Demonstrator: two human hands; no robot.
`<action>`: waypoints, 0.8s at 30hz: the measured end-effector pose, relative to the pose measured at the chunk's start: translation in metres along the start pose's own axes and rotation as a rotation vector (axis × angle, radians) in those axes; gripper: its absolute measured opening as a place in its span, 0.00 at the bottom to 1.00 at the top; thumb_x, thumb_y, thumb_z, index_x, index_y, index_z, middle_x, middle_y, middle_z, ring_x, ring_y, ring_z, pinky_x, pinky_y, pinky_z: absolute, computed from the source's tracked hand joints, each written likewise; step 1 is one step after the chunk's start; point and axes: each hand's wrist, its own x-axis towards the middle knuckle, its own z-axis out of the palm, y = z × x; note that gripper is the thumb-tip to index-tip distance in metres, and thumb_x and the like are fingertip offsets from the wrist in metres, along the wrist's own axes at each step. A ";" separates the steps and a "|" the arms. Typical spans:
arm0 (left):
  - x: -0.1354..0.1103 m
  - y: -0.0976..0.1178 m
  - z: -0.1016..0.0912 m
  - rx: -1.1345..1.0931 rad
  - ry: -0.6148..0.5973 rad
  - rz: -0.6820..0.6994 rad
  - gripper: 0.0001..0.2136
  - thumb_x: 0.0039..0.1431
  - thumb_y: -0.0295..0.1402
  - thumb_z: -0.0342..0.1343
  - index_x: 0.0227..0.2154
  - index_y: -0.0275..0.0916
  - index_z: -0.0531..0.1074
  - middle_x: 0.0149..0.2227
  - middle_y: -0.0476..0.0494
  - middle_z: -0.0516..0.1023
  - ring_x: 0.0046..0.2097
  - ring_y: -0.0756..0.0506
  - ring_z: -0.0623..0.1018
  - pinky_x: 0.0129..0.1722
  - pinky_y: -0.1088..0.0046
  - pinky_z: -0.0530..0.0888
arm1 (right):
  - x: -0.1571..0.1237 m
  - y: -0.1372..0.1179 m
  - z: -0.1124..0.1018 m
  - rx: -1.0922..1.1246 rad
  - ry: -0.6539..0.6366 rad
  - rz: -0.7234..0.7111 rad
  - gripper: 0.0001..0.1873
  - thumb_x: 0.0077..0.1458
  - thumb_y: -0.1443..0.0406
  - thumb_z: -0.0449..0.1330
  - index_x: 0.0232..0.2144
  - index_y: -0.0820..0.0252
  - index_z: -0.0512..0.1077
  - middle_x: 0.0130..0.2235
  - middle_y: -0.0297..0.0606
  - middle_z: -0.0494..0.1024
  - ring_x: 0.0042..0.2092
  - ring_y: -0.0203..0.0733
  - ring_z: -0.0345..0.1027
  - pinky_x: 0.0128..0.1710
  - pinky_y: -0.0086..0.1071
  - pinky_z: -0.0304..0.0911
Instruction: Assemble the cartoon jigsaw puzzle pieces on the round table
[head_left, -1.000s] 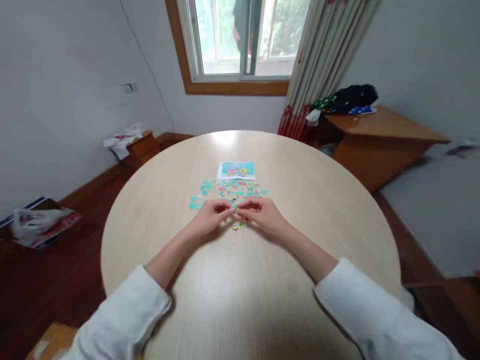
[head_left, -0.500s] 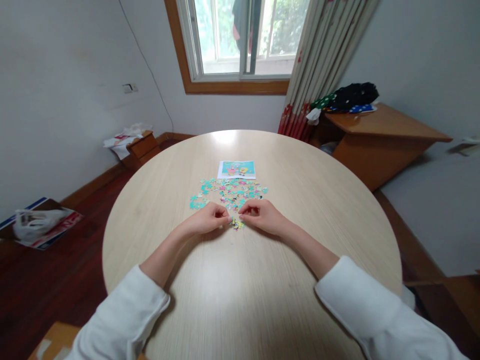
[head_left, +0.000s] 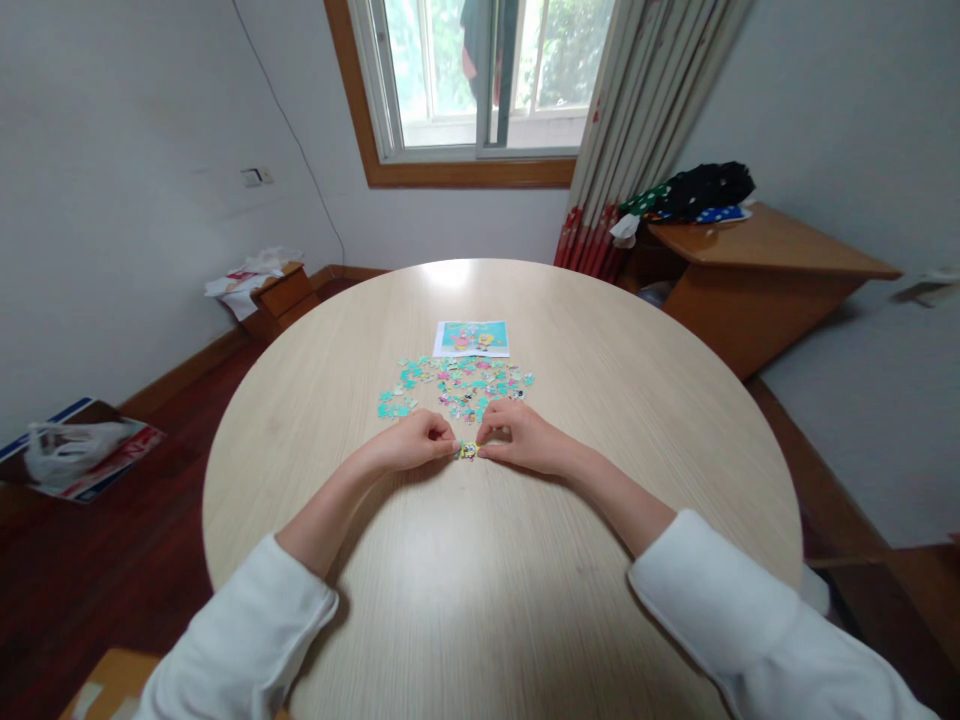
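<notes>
Round pale wood table [head_left: 525, 600]: bare surface wide on all sides, rim well apart from both hands. Left hand [head_left: 411, 442] and right hand [head_left: 521, 437] curl closed, fingertips pinching small yellow-multicoloured joined puzzle cluster [head_left: 468, 450] lying flat between them, just before scattered turquoise jigsaw pieces [head_left: 457, 383].

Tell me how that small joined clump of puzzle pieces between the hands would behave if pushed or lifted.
The joined clump lies flat on the smooth round table, so it would probably slide easily. It looks thin and small, likely very light. Pinched between the left hand and right hand, it may flex and come apart at the joints if lifted.
</notes>
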 end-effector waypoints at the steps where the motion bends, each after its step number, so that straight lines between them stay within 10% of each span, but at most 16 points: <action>1: 0.000 0.000 0.000 0.012 0.002 -0.003 0.12 0.46 0.41 0.54 0.19 0.36 0.67 0.19 0.52 0.64 0.24 0.52 0.62 0.26 0.75 0.59 | 0.000 -0.001 0.000 -0.003 -0.006 0.004 0.03 0.48 0.72 0.66 0.27 0.61 0.77 0.29 0.34 0.71 0.34 0.36 0.62 0.38 0.32 0.56; 24: -0.003 0.015 0.010 0.244 0.139 -0.018 0.15 0.49 0.38 0.53 0.13 0.37 0.62 0.15 0.52 0.62 0.24 0.51 0.61 0.30 0.72 0.54 | 0.000 -0.004 0.000 0.023 -0.033 0.026 0.03 0.50 0.71 0.65 0.27 0.61 0.77 0.29 0.33 0.70 0.32 0.33 0.61 0.35 0.29 0.56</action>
